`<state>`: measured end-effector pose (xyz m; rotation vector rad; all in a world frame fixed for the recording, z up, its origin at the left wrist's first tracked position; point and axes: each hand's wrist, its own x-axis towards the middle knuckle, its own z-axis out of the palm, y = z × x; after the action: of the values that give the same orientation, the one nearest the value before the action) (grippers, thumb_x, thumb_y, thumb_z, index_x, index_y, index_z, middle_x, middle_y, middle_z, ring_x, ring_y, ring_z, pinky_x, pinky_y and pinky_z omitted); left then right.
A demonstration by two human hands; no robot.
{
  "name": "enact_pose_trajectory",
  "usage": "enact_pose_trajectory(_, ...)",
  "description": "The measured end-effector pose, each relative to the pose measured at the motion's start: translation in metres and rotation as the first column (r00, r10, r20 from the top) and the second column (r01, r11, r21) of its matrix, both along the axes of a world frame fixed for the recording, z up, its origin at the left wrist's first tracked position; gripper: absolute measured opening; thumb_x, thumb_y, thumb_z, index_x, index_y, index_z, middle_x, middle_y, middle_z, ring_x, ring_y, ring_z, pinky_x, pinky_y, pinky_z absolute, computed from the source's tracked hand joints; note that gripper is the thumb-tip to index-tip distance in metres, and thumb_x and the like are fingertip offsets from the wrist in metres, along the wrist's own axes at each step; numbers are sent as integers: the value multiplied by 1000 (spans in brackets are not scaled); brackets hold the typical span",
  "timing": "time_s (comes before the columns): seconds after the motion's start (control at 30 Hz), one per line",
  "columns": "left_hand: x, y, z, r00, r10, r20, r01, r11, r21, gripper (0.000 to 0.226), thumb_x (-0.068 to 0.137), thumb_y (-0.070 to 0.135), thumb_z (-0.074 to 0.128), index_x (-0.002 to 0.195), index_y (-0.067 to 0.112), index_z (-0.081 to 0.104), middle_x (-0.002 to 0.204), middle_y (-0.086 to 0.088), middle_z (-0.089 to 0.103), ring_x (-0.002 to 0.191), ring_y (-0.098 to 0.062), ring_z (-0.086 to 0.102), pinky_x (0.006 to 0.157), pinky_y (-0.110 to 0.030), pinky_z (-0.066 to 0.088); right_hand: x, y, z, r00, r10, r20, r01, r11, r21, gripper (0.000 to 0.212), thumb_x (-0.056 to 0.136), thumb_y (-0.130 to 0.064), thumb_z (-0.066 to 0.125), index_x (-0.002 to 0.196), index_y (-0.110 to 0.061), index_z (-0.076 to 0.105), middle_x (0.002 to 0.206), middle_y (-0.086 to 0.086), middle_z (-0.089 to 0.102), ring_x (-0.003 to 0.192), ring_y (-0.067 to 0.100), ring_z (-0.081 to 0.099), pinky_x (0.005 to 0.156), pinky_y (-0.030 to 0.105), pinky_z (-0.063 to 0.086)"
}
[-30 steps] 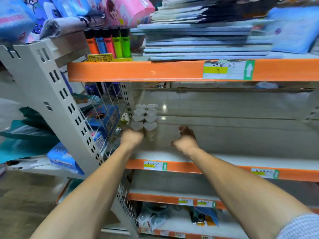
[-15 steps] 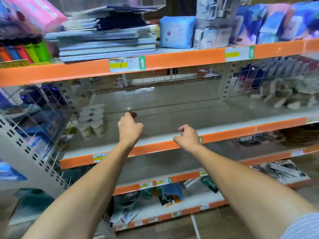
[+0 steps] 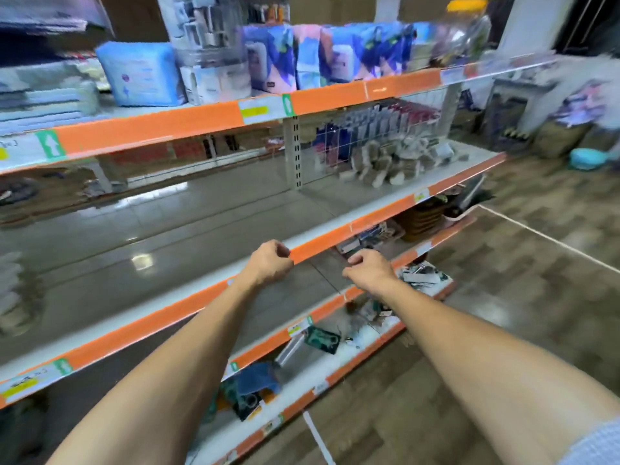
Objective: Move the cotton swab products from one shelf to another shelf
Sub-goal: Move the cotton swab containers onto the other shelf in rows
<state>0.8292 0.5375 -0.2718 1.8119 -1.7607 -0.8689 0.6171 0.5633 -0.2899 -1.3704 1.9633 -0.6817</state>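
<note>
Blurred, a stack of heart-lidded cotton swab boxes (image 3: pixel 11 290) stands at the far left of the grey middle shelf (image 3: pixel 167 229). A loose pile of cotton swab products (image 3: pixel 392 159) lies in the shelf bay to the right, behind a wire mesh divider (image 3: pixel 369 135). My left hand (image 3: pixel 268 265) hovers at the shelf's orange front edge, fingers loosely curled, holding nothing. My right hand (image 3: pixel 370 271) hangs just right of it, below the edge, also loosely curled and holding nothing.
The top shelf carries blue and pink soft packs (image 3: pixel 144 73) and a wrapped bundle (image 3: pixel 208 45). Lower shelves hold small packaged goods (image 3: pixel 322 340). A perforated upright post (image 3: pixel 295 152) separates the two bays. Wood-patterned floor (image 3: pixel 503 297) lies to the right.
The view has swung right, so the stacked boxes slid to the far left edge. Both hands drew back from the stack to the shelf's front edge and moved right, holding nothing.
</note>
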Motion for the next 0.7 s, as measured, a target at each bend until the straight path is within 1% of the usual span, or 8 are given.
enact_pose_trajectory(0.1,-40,-9,-1,997,-82,0,82,997,-13,23,86,6,55,107,8,65,95,-8,64,79,-19,58,71,-26,45,-36,7,2,999,-51,-4,51,999,11,17,79,-22,71,94,-24,63,102,1,65,101,26,64,85,30,52)
enact_pose_trajectory(0.2,-78,-18,1,985,-172,2,172,985,-15,15,86,2,54,84,13,64,87,-8,61,78,-17,55,70,-26,42,-67,13,3,993,-122,5,122,992,14,13,78,-23,73,86,-24,63,104,2,67,98,22,64,82,26,49)
enact_pose_trajectory(0.3,-108,-29,0,964,-264,27,264,965,1,11,82,11,59,83,9,70,75,-5,59,72,-15,52,57,-24,39,-95,16,0,984,-174,41,173,985,25,12,83,-17,71,92,-21,64,96,0,65,66,5,57,51,12,43)
enact_pose_trajectory(0.37,-127,-36,-2,950,-310,43,310,951,14,17,78,16,59,87,8,70,75,-5,60,73,-16,53,58,-25,41,-112,19,-1,974,-217,58,217,976,9,12,85,-13,69,95,-19,66,96,0,64,64,1,55,41,4,36)
enact_pose_trajectory(0.43,-146,-41,-4,947,-318,47,319,948,5,5,81,10,60,83,11,65,77,-5,60,75,-17,54,67,-27,43,-126,20,-4,966,-256,38,256,967,11,10,82,-14,70,82,-22,65,102,0,68,88,13,65,68,8,46)
enact_pose_trajectory(0.5,-165,-47,-6,933,-358,37,358,934,1,5,79,10,61,78,11,65,75,-6,59,71,-17,53,65,-28,42,-139,20,-6,958,-284,32,283,959,27,17,79,-15,72,71,-24,60,98,0,66,105,21,64,86,23,48)
enact_pose_trajectory(0.63,-199,-63,-8,915,-400,51,401,916,0,14,78,9,57,83,9,70,79,-7,65,74,-20,58,72,-34,53,-171,14,-9,950,-311,20,310,950,33,2,81,-13,70,83,-13,69,90,-4,58,105,23,63,88,25,47)
enact_pose_trajectory(0.7,-217,-76,-9,903,-426,63,427,904,-10,16,81,5,55,84,11,69,77,-5,61,74,-19,57,71,-34,53,-186,7,-7,943,-332,30,331,943,26,14,82,-13,71,94,-7,72,77,-5,59,95,21,63,86,26,48)
